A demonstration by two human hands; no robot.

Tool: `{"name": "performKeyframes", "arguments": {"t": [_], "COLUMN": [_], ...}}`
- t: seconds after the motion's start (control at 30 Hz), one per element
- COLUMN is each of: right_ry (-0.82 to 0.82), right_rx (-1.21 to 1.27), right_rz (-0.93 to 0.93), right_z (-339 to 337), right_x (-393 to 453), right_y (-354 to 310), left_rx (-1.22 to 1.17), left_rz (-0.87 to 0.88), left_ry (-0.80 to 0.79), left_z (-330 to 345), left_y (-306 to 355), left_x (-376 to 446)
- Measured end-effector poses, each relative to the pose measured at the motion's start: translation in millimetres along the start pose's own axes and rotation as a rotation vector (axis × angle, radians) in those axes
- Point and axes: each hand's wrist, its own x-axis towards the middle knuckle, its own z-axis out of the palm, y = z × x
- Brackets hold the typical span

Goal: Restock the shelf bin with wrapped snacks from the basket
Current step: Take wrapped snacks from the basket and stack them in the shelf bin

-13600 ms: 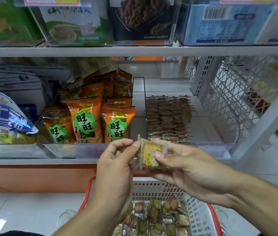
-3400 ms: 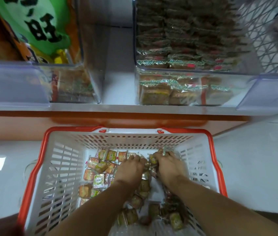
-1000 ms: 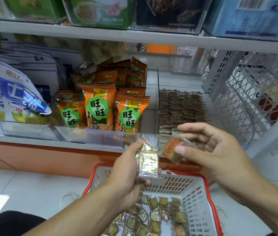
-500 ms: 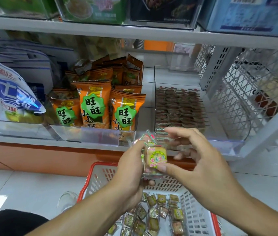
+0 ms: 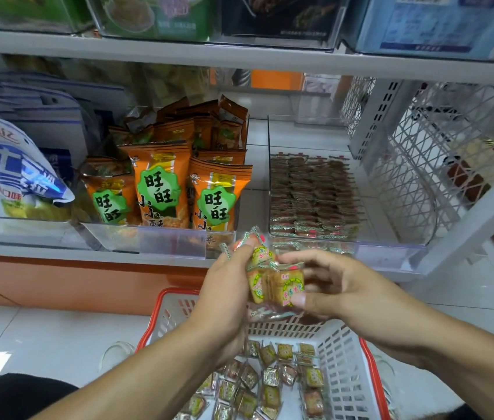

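Head view: white metal shelf [image 5: 239, 60] across the frame, bearing a clear plastic shelf bin [image 5: 391, 250] at right, part-filled with rows of small wrapped snacks [image 5: 312, 195]. Left of it, orange snack bags [image 5: 161, 183] upright in another clear bin. Below, white plastic basket with red rim [image 5: 345, 359] on the floor, loose wrapped squares inside. Above the basket, left hand [image 5: 224, 286] and right hand [image 5: 339, 289] close together, both pinching one small stack of yellow-green wrapped snacks [image 5: 273, 283], just in front of the shelf bin.

Head view faces shelf [image 5: 239, 60], angled down, close.
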Motion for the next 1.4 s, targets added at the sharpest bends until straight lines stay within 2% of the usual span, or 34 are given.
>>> {"name": "performKeyframes", "arguments": {"t": [0.27, 0.4, 0.5, 0.6, 0.67, 0.77, 0.87, 0.93, 1.1, 1.2, 1.4], "right_ry": [-0.08, -0.05, 0.008, 0.001, -0.01, -0.024, -0.108, -0.107, -0.008, -0.045, -0.045], "right_rx": [0.065, 0.047, -0.08, -0.092, -0.001, 0.31, 0.752, 0.899, 0.784, 0.747, 0.697], "right_rz": [0.054, 0.08, 0.025, 0.008, 0.033, 0.11, 0.212, 0.225, 0.203, 0.155, 0.132], "right_z": [2.8, 1.0, 1.1, -0.6, -0.9, 2.3, 12.0, 20.0, 34.4, 39.2, 34.7], "right_x": [0.5, -0.3, -1.5, -3.8, -4.5, -3.4, -0.7, -1.0, -5.3, -6.5, -5.3], "right_y": [1.0, 1.0, -1.1, -5.0, -6.3, -3.5, -0.1, 0.3, 4.8, 0.3, -1.1], "left_rx": [-0.047, -0.101, -0.145, -0.209, -0.268, -0.356, -0.369, -0.345, -0.153, -0.003, 0.125], "left_rz": [-0.19, -0.228, -0.224, -0.178, -0.122, -0.053, -0.019, 0.003, 0.115, 0.213, 0.334], "left_ry": [-0.041, -0.011, -0.006, 0.033, 0.09, 0.125, 0.112, 0.086, 0.038, 0.056, 0.051], "left_z": [-0.9, 0.9, 2.0, 2.0, 2.3, 4.3, 5.8, 5.6, 1.9, 4.7, 0.9], "left_y": [-1.7, -1.8, -0.2, 0.7, 2.3, 6.9, 8.6, 7.7, 2.6, -1.5, -9.7], "left_x": [-6.1, -6.9, -6.4, -4.4, -2.8, -1.7, -0.9, -1.0, 2.9, 2.7, 6.1]}}
